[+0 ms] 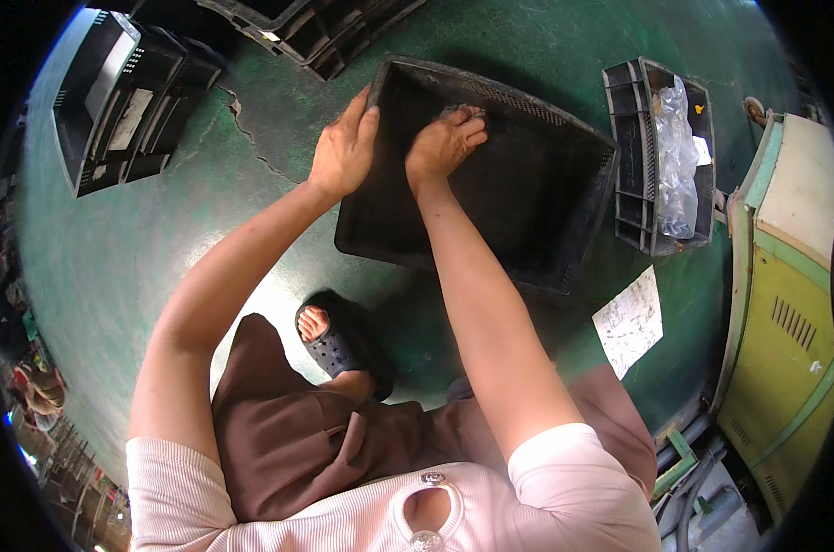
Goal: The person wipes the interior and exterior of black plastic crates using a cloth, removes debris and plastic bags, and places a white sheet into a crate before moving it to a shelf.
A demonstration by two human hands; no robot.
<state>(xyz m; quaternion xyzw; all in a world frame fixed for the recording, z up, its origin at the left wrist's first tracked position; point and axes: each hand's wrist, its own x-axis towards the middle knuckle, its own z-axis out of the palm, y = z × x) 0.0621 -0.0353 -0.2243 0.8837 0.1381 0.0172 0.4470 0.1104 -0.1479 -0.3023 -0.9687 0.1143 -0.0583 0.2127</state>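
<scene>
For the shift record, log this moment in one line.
left hand: on crate edge | right hand: inside crate | paper: on floor

Head-worn fisheye, close above, facing down at black crate (527,189)

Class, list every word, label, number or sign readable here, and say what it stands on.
None can be read.
Paper on the floor: dark marks, too blurred.
Pale label on the crates at upper left: any print too small.
White label on the crate at right: any print too small.
Large crate, lower-right corner: faint marks, too dim.
</scene>
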